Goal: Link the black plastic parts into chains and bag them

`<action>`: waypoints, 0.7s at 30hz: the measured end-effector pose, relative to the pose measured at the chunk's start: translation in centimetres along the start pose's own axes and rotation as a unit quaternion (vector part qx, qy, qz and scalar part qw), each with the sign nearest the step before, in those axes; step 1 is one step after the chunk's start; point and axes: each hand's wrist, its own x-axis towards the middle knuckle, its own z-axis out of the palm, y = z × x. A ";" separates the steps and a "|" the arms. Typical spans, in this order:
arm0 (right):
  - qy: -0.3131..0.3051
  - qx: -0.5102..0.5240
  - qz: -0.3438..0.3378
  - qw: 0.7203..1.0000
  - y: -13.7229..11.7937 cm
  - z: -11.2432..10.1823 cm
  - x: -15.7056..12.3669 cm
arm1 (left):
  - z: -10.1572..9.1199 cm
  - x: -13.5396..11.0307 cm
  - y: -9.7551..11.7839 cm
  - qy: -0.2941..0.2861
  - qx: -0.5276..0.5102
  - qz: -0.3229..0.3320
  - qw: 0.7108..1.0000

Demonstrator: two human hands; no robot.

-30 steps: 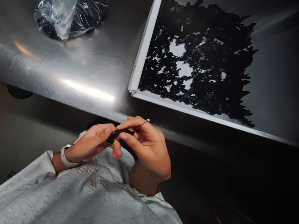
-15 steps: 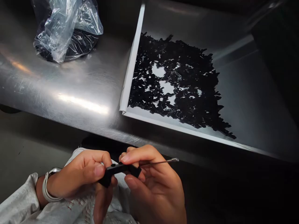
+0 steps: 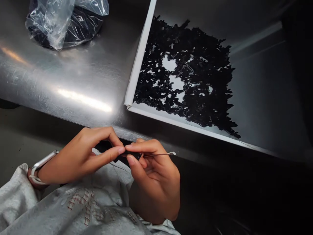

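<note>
Brushed steel makes up the broad desk (image 3: pixel 80 75), whose front edge runs just above both hands. Its right half carries a shallow white-rimmed tray (image 3: pixel 139 62) with a loose heap of small black plastic parts (image 3: pixel 195 85). At the far left corner sits a crumpled clear plastic bag (image 3: pixel 61 23) with more dark parts inside. Below the front edge, over a grey sweatshirt (image 3: pixel 73 212), the left hand (image 3: pixel 80 156), a white watch band (image 3: pixel 41 163) at its wrist, meets the right hand (image 3: pixel 156 182) fingertip to fingertip. The left thumb and forefinger pinch one end of a small black plastic piece (image 3: pixel 132 154). The right thumb and forefinger pinch the other end, with the remaining fingers curled loosely beneath. The piece is held in the air off the desk, mostly hidden by fingertips. A thin metal pin (image 3: pixel 158 154) sticks out of it to the right, roughly level. Doing this well likely calls for a light, steady pinch close to the pin's root, with the hands braced against each other. The pin should run in line with the piece so it neither bends nor slips.
</note>
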 end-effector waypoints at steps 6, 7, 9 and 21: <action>0.036 0.018 0.012 0.999 0.1 -0.3 0.3 | -0.6 0.8 -0.1 -0.028 0.051 -0.001 0.998; 0.048 0.030 0.012 0.998 0.1 -0.3 0.4 | -0.5 0.6 -0.3 -0.016 0.057 -0.010 0.998; 0.060 0.045 0.011 0.997 0.0 -0.2 0.4 | -0.1 0.2 -0.6 0.006 0.059 -0.025 0.998; 0.029 0.029 -0.026 0.999 -0.5 -0.1 0.3 | -0.5 0.2 0.7 -0.070 0.052 0.045 0.995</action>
